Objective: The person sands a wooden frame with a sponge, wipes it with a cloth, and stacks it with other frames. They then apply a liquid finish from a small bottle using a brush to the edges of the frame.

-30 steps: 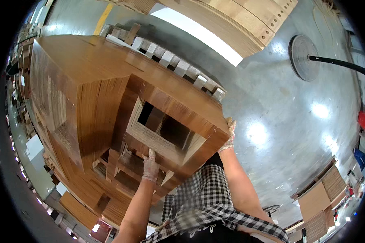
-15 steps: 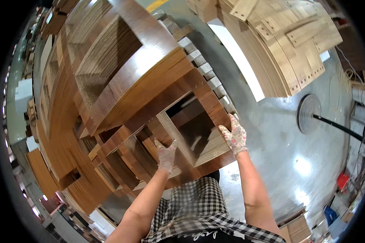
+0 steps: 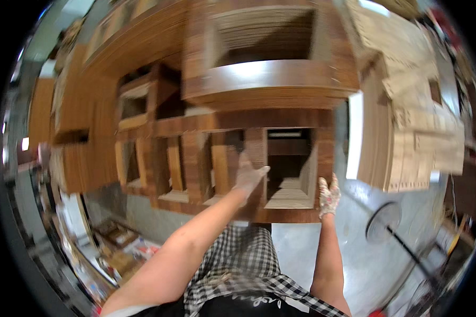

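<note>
A stack of brown wood-veneer panels with cut-out rectangular openings (image 3: pixel 291 215) lies in front of me. My left hand (image 3: pixel 247 178), in a thin pale glove, rests on the panel strip left of the largest opening. Its fingers point away from me and the thumb is stretched to the right; motion blurs it a little. At the stack's right edge is my right hand (image 3: pixel 329 199), in a flower-patterned glove, touching the near right corner with thumb and fingers apart. The undersides of both hands are hidden.
A taller stack of similar brown panels (image 3: pixel 269 79) stands just beyond. To the right is a pile of pale wooden boards (image 3: pixel 418 142) with a white side. A round disc-shaped base with a dark pole (image 3: pixel 384 222) stands on the shiny floor. More brown stacks (image 3: pixel 87 166) stand at left.
My view has turned, so the panel stack now lies squarely across it. The left hand has moved up along the strip beside the large opening; the right hand stays at the right edge.
</note>
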A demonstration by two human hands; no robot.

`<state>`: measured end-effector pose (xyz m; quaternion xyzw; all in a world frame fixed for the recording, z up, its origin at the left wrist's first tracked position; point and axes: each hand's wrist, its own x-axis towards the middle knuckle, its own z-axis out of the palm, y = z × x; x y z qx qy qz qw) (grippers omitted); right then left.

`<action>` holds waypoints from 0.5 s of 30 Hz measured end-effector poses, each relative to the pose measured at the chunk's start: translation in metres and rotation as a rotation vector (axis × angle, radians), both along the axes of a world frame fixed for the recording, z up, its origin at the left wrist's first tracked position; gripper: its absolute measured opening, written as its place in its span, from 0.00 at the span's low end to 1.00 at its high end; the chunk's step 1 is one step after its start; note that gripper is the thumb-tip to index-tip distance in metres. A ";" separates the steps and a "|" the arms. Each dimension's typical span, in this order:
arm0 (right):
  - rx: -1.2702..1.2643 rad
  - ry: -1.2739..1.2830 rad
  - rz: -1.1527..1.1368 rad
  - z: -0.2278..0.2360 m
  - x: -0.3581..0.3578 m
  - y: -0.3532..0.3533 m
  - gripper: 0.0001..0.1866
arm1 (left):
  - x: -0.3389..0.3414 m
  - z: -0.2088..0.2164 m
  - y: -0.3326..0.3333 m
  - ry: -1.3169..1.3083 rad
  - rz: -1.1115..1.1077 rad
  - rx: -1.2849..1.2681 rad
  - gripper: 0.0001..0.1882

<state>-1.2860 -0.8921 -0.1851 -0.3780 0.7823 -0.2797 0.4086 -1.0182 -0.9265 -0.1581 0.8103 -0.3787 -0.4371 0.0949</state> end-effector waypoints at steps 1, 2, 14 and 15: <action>0.030 0.014 0.019 0.008 0.006 -0.002 0.33 | 0.010 0.002 0.001 0.066 -0.030 -0.008 0.56; 0.058 0.034 0.035 0.015 0.011 -0.004 0.32 | 0.022 0.004 0.004 0.134 -0.063 -0.019 0.57; -0.313 0.001 0.527 0.038 0.064 0.041 0.16 | 0.140 0.049 0.219 0.252 0.062 -0.267 0.34; -0.297 -0.063 0.629 0.033 0.081 0.057 0.14 | 0.155 0.058 0.255 0.267 0.094 -0.234 0.32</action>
